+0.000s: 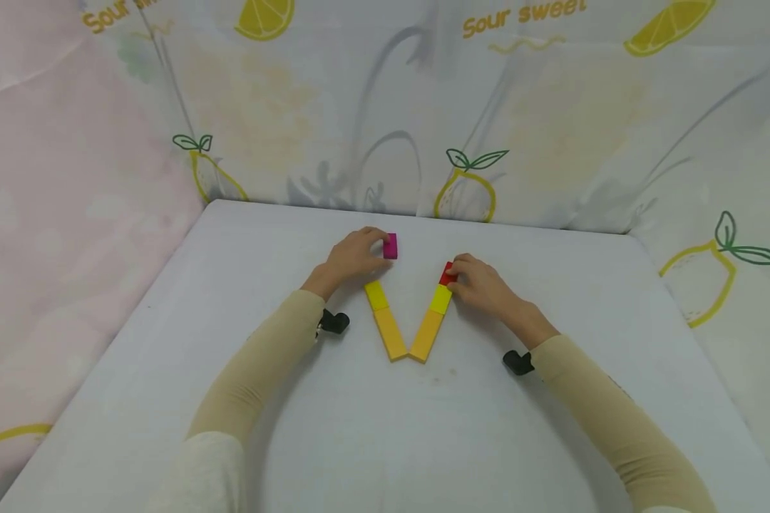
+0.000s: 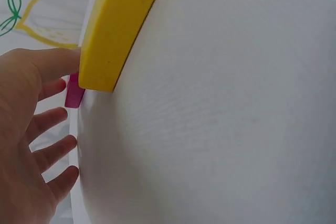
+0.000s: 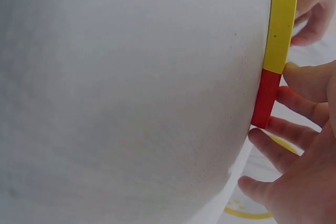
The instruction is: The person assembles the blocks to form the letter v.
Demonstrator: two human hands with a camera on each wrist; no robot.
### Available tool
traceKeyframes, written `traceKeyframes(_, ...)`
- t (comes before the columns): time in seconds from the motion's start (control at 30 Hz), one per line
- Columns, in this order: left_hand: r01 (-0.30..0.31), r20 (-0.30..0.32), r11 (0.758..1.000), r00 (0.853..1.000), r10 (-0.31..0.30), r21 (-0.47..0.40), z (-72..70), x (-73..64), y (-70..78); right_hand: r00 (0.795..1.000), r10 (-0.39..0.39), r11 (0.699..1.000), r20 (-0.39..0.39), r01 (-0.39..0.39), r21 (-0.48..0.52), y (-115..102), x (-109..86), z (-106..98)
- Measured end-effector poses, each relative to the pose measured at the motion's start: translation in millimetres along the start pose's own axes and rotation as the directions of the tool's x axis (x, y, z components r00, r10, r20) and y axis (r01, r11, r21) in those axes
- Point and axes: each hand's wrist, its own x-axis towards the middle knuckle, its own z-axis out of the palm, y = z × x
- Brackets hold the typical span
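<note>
My left hand (image 1: 358,255) is at a magenta block (image 1: 390,246) near the table's far side, with thumb and index finger curved about its left side. In the left wrist view, that magenta block (image 2: 74,92) is partly hidden behind a yellow block (image 2: 113,35); the other fingers spread apart. My right hand (image 1: 485,285) pinches a red block (image 1: 447,273) at the end of the right-hand row. In the right wrist view the red block (image 3: 266,99) touches the end of a yellow block (image 3: 281,30), the thumb close to their joint.
Two rows of blocks form a V on the white table (image 1: 372,442): orange blocks (image 1: 391,335) meet at the near point, yellow blocks (image 1: 376,294) continue them. Behind stands a lemon-printed cloth (image 1: 334,107). A dark wrist device (image 1: 518,362) sits by each sleeve.
</note>
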Motion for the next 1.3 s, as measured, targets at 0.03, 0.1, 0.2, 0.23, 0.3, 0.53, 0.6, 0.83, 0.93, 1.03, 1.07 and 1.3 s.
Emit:
traceKeyframes(0.03, 0.0, 0.003, 1.0, 1.0, 0.0, 0.004, 0.5, -0.4, 0.2, 1.0, -0.001, 1.0, 0.0, 0.001, 0.0, 0, 0.0, 0)
traceKeyframes(0.1, -0.008, 0.007, 1.0, 1.0, 0.008, 0.015, 1.4, -0.9, 0.7, 1.0, -0.003, 1.0, -0.001, 0.003, -0.002, 0, -0.3, 1)
traceKeyframes(0.2, -0.02, 0.004, 1.0, 1.0, 0.02, 0.019, 1.9, -1.1, 2.1, 1.0, -0.018, 1.0, -0.01, 0.018, -0.006, 0, -0.9, 1)
traceKeyframes(0.23, -0.023, 0.0, 1.0, 1.0, 0.023, 0.018, 1.8, -1.0, 2.5, 1.0, -0.02, 1.0, -0.013, 0.02, -0.006, 0, -1.1, 1)
traceKeyframes(0.3, -0.027, -0.004, 1.0, 1.0, 0.027, 0.016, 1.6, -0.2, 2.9, 0.999, -0.03, 1.0, -0.018, 0.03, -0.004, 0, -1.0, 1)
traceKeyframes(0.53, -0.055, -0.004, 0.998, 0.998, 0.055, 0.008, 2.3, 6.8, -2.8, 0.999, -0.036, 0.999, -0.015, 0.036, 0.012, 0, 1.2, 5)
traceKeyframes(0.6, -0.065, -0.002, 0.998, 0.998, 0.065, 0.002, 2.8, 7.5, -3.7, 1.0, -0.028, 1.0, -0.01, 0.028, 0.013, -1, 1.0, 6)
traceKeyframes(0.83, -0.076, -0.001, 0.997, 0.997, 0.076, 0.003, 5.1, 9.1, -2.8, 1.0, -0.006, 1.0, 0.004, 0.007, -0.01, 0, -0.4, 6)
traceKeyframes(0.93, -0.077, -0.005, 0.997, 0.997, 0.077, -0.004, 5.1, 10.6, -2.5, 1.0, -0.002, 1.0, 0.003, 0.002, -0.009, 0, -0.2, 5)
traceKeyframes(1.03, -0.076, -0.007, 0.997, 0.997, 0.076, -0.012, 4.3, 11.5, -2.0, 1.0, -0.002, 1.0, 0.001, 0.002, -0.012, 0, -0.2, 4)
traceKeyframes(1.07, -0.076, -0.008, 0.997, 0.997, 0.076, -0.013, 4.2, 11.8, -2.0, 1.0, -0.002, 1.0, 0.001, 0.002, -0.012, 1, -0.1, 4)
traceKeyframes(1.3, -0.07, -0.026, 0.998, 0.997, 0.069, -0.007, 2.2, 11.4, -2.1, 1.0, -0.01, 1.0, -0.009, 0.01, -0.017, 2, -0.1, 2)
